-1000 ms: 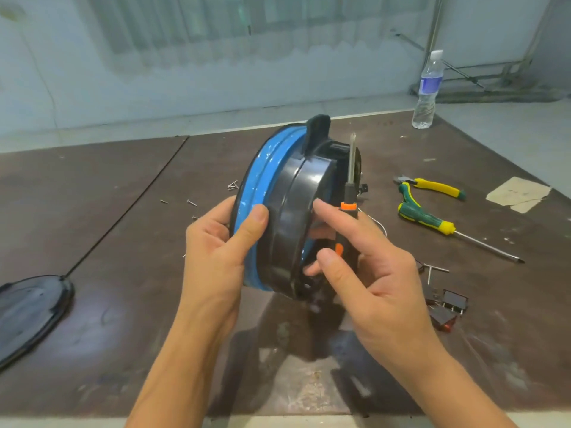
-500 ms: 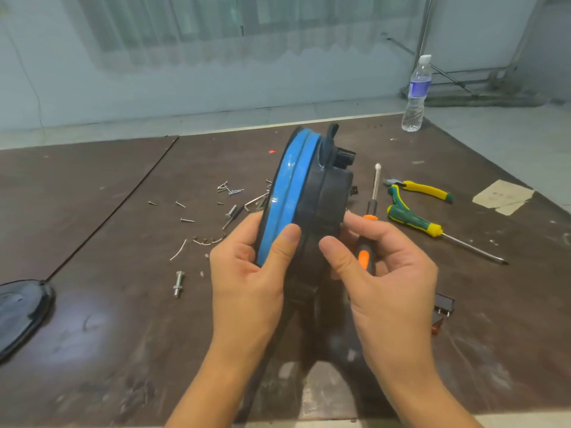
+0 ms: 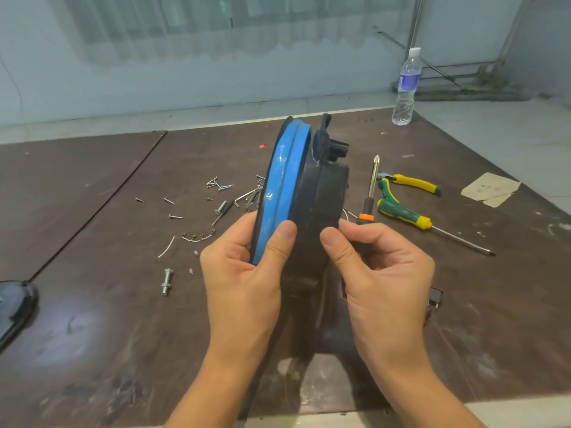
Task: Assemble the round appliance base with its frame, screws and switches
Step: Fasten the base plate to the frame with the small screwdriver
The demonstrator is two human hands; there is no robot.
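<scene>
The round base (image 3: 312, 205) is up on its edge over the surface (image 3: 92, 319), blue ring turned left and black housing right. The hands hide whether its lower edge touches down. The left hand (image 3: 244, 282) has its grip closed on the lower rim, thumb laid across the blue ring and fingers wrapped behind. The right hand (image 3: 386, 273) presses its thumb on the black housing. Its fingers curl round the handle of an orange-collared screwdriver (image 3: 370, 193), whose shaft sticks up just right of the base.

Left of the base lie loose screws (image 3: 221, 185) and, nearer the person, a bolt (image 3: 167, 281). Right of the base lie yellow-handled pliers (image 3: 412, 182) and a green-and-yellow screwdriver (image 3: 404, 213), with a paper scrap (image 3: 491, 188) farther right. A small black switch (image 3: 435, 299) peeks out just past the right hand. Behind the base and to its right a water bottle (image 3: 406, 88) stands upright. Far left of the base lies a black disc (image 3: 15, 307), partly out of view.
</scene>
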